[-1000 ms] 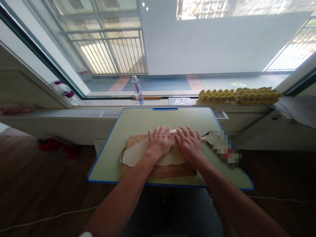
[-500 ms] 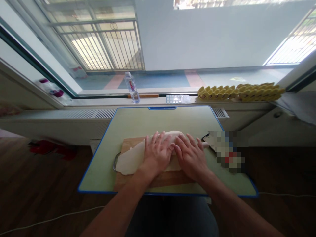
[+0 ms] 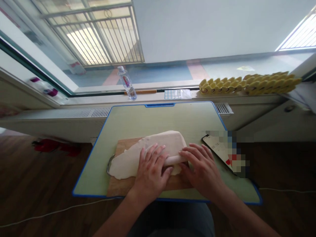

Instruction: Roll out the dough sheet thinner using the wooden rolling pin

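A wide, pale sheet of dough (image 3: 133, 158) lies over a wooden cutting board (image 3: 120, 187), its left end reaching the board's metal handle (image 3: 108, 164). Across the dough's near right part runs a pale rolling pin (image 3: 174, 160). My left hand (image 3: 151, 171) covers the pin's left end, long fingers over the dough and thumb on the near side. At the right end, my right hand (image 3: 201, 168) is curled over the pin, fingertips on top. Both ends of the pin are hidden under my hands.
The board rests on a pale green, blue-edged table (image 3: 158, 115). A phone (image 3: 217, 149), partly pixelated, lies at right. On the windowsill stand a water bottle (image 3: 127, 84), a wooden stick (image 3: 145, 92), a blister-like sheet (image 3: 176, 94) and yellow egg cartons (image 3: 247, 84).
Both hands have drawn nearer to me and farther apart, bringing the rolling pin back over the dough. More of the dough's far part and the pin's middle now show. The view has tilted slightly.
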Action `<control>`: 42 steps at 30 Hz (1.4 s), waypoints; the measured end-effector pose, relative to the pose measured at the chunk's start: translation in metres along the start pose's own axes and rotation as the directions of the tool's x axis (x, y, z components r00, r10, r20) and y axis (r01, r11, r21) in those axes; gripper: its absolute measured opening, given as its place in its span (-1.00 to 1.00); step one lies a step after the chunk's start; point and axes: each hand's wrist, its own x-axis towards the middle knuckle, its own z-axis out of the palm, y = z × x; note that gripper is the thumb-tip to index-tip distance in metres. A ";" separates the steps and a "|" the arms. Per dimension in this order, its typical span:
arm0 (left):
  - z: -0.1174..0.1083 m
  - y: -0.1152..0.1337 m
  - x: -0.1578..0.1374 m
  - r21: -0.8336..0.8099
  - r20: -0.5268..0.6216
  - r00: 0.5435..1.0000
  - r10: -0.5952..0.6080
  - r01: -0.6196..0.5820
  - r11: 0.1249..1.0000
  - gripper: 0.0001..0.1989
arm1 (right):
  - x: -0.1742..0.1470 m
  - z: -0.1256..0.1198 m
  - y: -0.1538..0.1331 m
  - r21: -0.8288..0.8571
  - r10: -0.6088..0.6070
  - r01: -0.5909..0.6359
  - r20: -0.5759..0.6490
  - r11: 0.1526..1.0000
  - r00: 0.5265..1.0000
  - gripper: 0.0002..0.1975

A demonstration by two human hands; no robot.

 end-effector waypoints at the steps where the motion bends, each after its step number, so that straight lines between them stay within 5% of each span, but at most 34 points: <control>1: -0.001 0.000 -0.001 -0.013 0.000 1.000 -0.006 0.006 1.000 -0.71 | 0.002 -0.003 0.001 0.001 -0.006 0.006 0.007 1.000 1.000 -0.78; 17: -0.029 -0.050 -0.040 -0.015 -0.124 0.971 -0.205 0.204 0.979 -0.77 | 0.037 0.018 -0.052 -0.004 -0.180 0.183 0.161 0.983 0.970 -0.79; 22: -0.023 -0.057 -0.021 0.012 -0.190 0.932 -0.308 0.316 0.949 -0.64 | 0.034 0.024 -0.061 -0.118 -0.084 0.103 0.156 0.988 0.984 -0.63; 27: -0.011 -0.064 -0.003 0.116 -0.165 0.940 -0.298 0.319 0.941 -0.47 | 0.046 0.045 -0.073 -0.296 0.077 -0.053 0.071 0.954 0.995 -0.47; 31: -0.012 -0.078 0.021 0.133 -0.103 0.941 -0.323 0.335 0.933 -0.45 | 0.074 0.060 -0.066 -0.336 0.132 -0.105 0.058 0.936 0.990 -0.40; 37: -0.022 -0.099 0.067 0.135 -0.021 0.935 -0.355 0.354 0.925 -0.44 | 0.132 0.062 -0.053 -0.329 0.247 -0.170 0.207 0.929 0.947 -0.32; 42: -0.019 -0.087 0.042 0.137 -0.005 0.947 -0.322 0.319 0.938 -0.42 | 0.106 0.054 -0.065 -0.368 0.222 -0.133 0.210 0.920 0.952 -0.35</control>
